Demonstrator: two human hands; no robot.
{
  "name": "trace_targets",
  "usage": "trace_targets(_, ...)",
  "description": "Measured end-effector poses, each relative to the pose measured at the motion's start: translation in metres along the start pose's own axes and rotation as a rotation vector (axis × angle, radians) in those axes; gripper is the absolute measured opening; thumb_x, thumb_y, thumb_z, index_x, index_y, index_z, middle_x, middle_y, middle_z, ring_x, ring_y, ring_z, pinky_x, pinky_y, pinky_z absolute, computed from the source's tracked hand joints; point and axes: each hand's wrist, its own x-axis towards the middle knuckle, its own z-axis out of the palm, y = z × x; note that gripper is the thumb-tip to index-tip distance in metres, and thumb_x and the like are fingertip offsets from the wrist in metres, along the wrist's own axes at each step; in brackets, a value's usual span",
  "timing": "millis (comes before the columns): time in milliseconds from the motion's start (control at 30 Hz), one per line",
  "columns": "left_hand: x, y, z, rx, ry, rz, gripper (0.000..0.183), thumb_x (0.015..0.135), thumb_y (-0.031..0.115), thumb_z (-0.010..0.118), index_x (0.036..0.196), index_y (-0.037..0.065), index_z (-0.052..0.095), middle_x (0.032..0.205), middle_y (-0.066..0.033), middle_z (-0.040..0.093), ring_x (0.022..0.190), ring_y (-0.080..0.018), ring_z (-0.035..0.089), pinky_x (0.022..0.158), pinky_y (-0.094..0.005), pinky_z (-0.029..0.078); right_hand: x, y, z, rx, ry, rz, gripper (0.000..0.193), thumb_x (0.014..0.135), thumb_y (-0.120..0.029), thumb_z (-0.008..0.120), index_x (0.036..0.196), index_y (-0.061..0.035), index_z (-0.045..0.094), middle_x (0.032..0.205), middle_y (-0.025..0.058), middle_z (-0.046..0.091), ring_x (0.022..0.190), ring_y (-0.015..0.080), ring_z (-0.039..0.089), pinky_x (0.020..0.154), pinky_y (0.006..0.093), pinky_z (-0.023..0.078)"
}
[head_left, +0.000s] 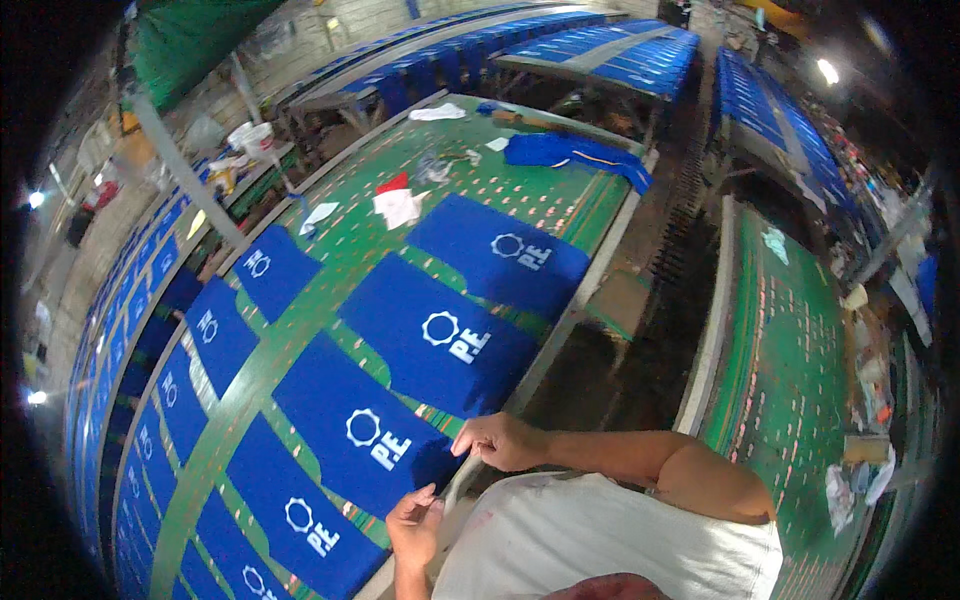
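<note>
A blue cut fabric panel [345, 420] with a white round emblem and white lettering lies flat on the green table, its near edge by my hands. My right hand [500, 443] is at that panel's near right corner, fingers bent and fingertips at the cloth edge. Lower down, my left hand [415, 525] is curled near the panel's near left corner, thumb and finger close together. Whatever either hand pinches is too small to make out. Another printed blue panel [300, 500] lies to the left, and a further one [440, 330] lies beyond, to the right.
The long green table [345, 250] carries rows of similar blue panels. Toward its far end are white scraps [398, 207], a red cloth [393, 183] and a crumpled blue garment [575, 152]. Behind me on the right runs another green table [780, 330]. A metal post [185, 165] rises on the left.
</note>
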Motion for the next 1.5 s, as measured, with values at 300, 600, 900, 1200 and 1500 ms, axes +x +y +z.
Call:
trace_targets(300,0.076,-0.019,0.108,-0.087,-0.174,0.067,0.027,0.097,-0.007,0.083,0.123,-0.002,0.083,0.113,-0.0075,0.082,0.104,-0.0135,0.074,0.095,-0.031,0.06,-0.02,0.015,-0.105,-0.144,-0.165,0.146,0.03,0.083,0.014,0.061,0.101,-0.0042,0.076,0.109,0.0099,0.083,0.096,0.0236,0.079,0.076,0.0374,0.06)
trace_targets(600,0.176,-0.007,0.274,-0.014,-0.206,-0.035,0.027,0.094,-0.009,0.082,0.12,-0.002,0.082,0.114,-0.0105,0.081,0.105,-0.016,0.075,0.097,-0.0337,0.061,-0.026,0.115,-0.273,-0.042,-0.136,0.105,0.027,0.091,0.009,0.057,0.102,-0.0052,0.078,0.092,0.011,0.082,0.085,0.0294,0.081,0.08,0.0426,0.063)
trace_targets(900,0.268,0.034,0.49,0.002,-0.054,-0.165,0.015,0.099,-0.011,0.077,0.113,-0.004,0.078,0.12,-0.0138,0.08,0.107,-0.0206,0.076,0.103,-0.0418,0.062,-0.09,0.203,-0.56,-0.149,0.09,0.059,0.038,0.095,0.01,0.055,0.119,-0.0042,0.081,0.114,0.016,0.083,0.106,0.0319,0.081,0.097,0.0435,0.064)
trace_targets(1200,0.329,0.074,0.553,-0.032,-0.048,-0.046,0.023,0.099,-0.015,0.076,0.117,-0.001,0.078,0.12,-0.0119,0.079,0.107,-0.0217,0.077,0.101,-0.0399,0.063,-0.172,0.23,-0.673,-0.403,-0.287,0.665,0.03,0.1,-0.014,0.066,0.125,-0.0101,0.082,0.125,0.0171,0.083,0.117,0.0405,0.078,0.103,0.0535,0.061)
trace_targets(1500,0.391,0.064,0.605,-0.071,-0.13,0.038,0.024,0.1,-0.011,0.078,0.121,-0.001,0.079,0.118,-0.0115,0.079,0.107,-0.0207,0.077,0.101,-0.0382,0.061,-0.184,0.241,-0.736,-0.571,-0.47,0.761,0.039,0.101,-0.014,0.064,0.138,-0.0147,0.079,0.139,0.0149,0.079,0.129,0.0394,0.074,0.111,0.0525,0.059)
